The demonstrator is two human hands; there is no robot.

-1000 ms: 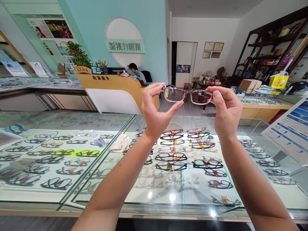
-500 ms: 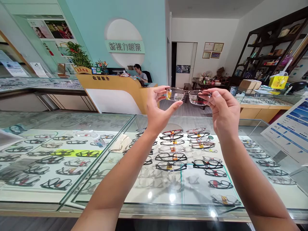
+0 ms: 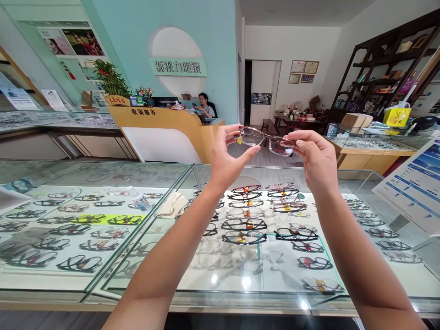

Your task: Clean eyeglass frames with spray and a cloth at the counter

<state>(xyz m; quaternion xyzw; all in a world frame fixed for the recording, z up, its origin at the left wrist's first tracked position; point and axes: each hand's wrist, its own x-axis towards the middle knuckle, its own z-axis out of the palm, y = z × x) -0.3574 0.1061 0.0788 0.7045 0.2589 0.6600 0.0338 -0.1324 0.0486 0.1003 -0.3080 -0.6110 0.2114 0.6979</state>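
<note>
A pair of eyeglasses [image 3: 267, 139] with a thin dark frame and clear lenses is held up in the air above the glass counter. My left hand [image 3: 228, 153] grips it at the left end, fingers curled behind and thumb below the lens. At the right end, my right hand [image 3: 318, 158] pinches it between thumb and fingers. The glasses tilt, with their right end lower. A small yellow tag shows near the left lens. Below my hands, rows of eyeglasses [image 3: 244, 224] lie inside the glass display case [image 3: 220, 293].
On the counter glass, a cream cloth [image 3: 173, 205] and a small spray bottle [image 3: 139, 199] stand left of my arms. A printed sheet [image 3: 412, 185] leans at the right. Beyond, a person [image 3: 205, 107] sits behind a yellow reception desk [image 3: 165, 121]. More display cases line both sides.
The right end of the glasses has dipped, and my right hand has shifted slightly left. My left hand has barely moved. The seated person has raised their head.
</note>
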